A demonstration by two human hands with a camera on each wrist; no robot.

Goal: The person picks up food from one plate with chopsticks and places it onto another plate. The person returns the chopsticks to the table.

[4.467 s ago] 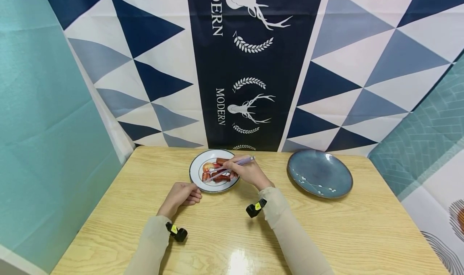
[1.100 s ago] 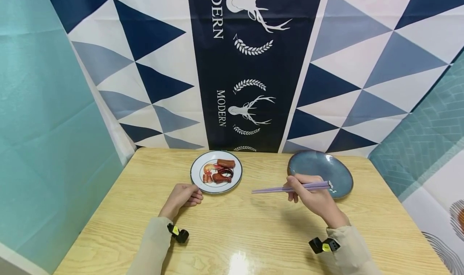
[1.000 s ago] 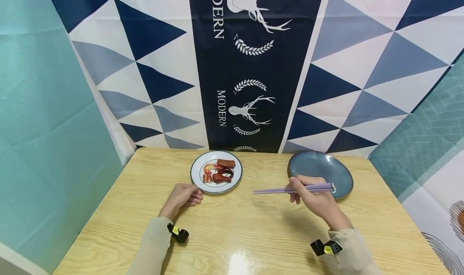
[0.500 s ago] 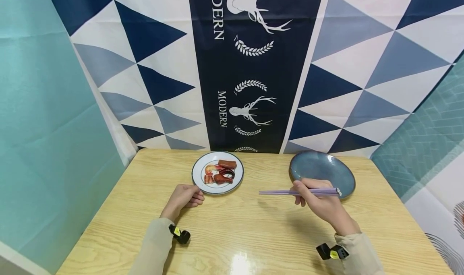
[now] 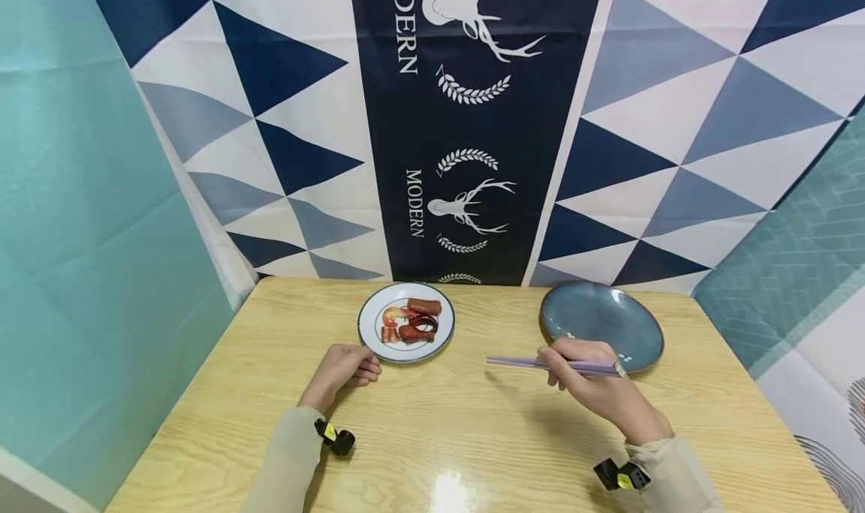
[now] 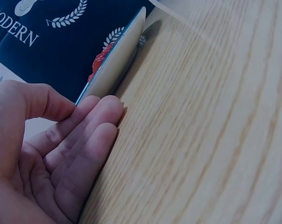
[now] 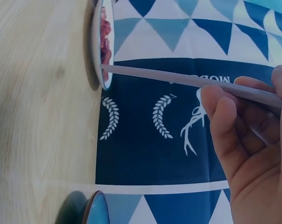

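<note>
A white plate (image 5: 370,318) with a dark blue rim sits at the back of the table, left of centre. It bears a chicken drumstick (image 5: 414,335), a shrimp (image 5: 393,315), a brown block-shaped piece (image 5: 424,306), a small reddish piece (image 5: 390,335) and a dark ring. My left hand (image 5: 341,370) pinches the near-left rim, thumb on top and fingers beneath, as the left wrist view shows. In my right hand (image 5: 598,385) are lilac chopsticks (image 5: 516,362), tips together and pointing left over the table. Nothing is between the tips.
A large blue plate (image 5: 601,318) with white blossoms stands at the back right, partly behind my right hand. The wooden table (image 5: 419,430) ends at a patterned cloth backdrop (image 5: 459,130). A teal panel (image 5: 101,235) borders the left side.
Since the earliest frame, my right hand has carried the chopsticks from over the white plate rightward to before the blue plate; lately it shifts only slightly. The left hand stays at the rim.
</note>
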